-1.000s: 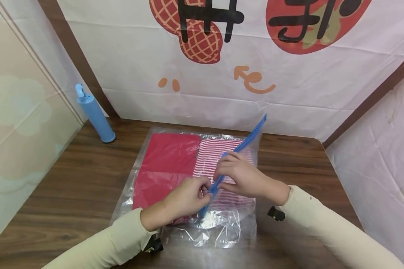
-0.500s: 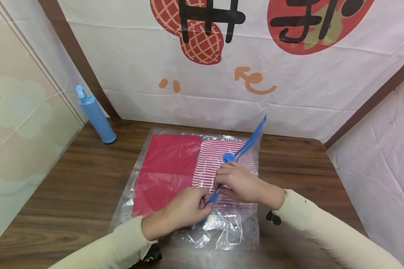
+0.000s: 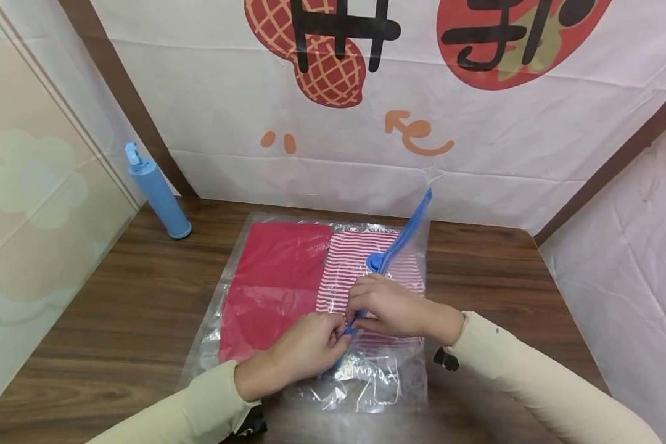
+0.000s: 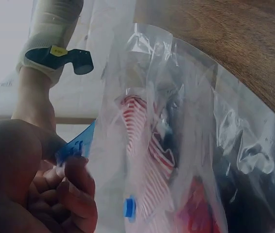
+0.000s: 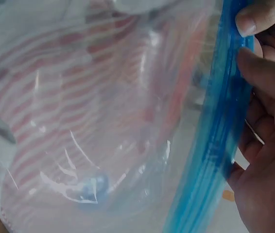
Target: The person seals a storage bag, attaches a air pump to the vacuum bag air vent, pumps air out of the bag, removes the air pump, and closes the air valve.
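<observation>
A clear plastic vacuum storage bag lies on the table, with a folded red cloth and a red-and-white striped cloth inside. Its blue zip strip is lifted and slants across the striped side, close to a round blue valve. My left hand pinches the strip near its lower end. Just beside it my right hand pinches the same strip between thumb and fingers. In the right wrist view the thumb presses on the blue strip, with the other hand's thumb close by.
A light blue cylindrical hand pump stands upright at the table's back left. Printed fabric hangs behind the wooden table, and further panels rise at both sides.
My right hand has slid down along the strip toward the left hand, uncovering the blue valve. The left hand has shifted slightly downward, still pinching the strip.
</observation>
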A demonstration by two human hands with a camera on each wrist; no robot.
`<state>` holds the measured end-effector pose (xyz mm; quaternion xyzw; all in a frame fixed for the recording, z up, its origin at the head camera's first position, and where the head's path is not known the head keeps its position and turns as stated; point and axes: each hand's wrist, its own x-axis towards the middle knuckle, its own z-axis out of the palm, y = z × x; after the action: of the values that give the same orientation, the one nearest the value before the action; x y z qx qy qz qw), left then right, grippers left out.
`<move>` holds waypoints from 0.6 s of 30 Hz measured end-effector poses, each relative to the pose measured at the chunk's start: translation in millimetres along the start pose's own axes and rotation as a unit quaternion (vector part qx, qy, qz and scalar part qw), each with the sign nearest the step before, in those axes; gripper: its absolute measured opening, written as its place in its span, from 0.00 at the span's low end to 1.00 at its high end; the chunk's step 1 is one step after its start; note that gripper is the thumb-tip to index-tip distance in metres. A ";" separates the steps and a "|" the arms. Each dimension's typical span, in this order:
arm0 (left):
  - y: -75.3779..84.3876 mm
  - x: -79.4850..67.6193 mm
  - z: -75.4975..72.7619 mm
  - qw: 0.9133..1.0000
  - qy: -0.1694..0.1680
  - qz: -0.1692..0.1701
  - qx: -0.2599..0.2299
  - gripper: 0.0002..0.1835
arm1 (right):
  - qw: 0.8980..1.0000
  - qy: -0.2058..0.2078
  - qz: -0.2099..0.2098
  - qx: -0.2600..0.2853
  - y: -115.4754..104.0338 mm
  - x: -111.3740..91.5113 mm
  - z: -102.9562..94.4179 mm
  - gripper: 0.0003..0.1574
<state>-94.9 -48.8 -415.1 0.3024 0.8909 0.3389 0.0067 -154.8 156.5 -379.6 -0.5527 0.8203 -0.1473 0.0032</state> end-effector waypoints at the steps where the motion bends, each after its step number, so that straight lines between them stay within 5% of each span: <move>1: -0.5 0.0 0.8 1.000 0.006 0.002 0.001 0.15 | 1.000 0.003 0.001 0.001 -0.2 -0.4 0.9 0.05; 12: -1.6 -1.0 3.3 1.000 0.025 0.013 0.004 0.14 | 1.000 -0.001 0.008 -0.008 -2.2 -0.5 4.7 0.05; 18: -1.6 -1.9 5.4 0.999 0.028 -0.029 0.017 0.13 | 0.999 0.003 0.006 -0.041 -1.3 -0.6 6.4 0.05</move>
<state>-93.0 -47.6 -420.6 0.2668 0.9048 0.3316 -0.0140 -152.3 155.0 -385.5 -0.5468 0.8290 -0.1152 -0.0213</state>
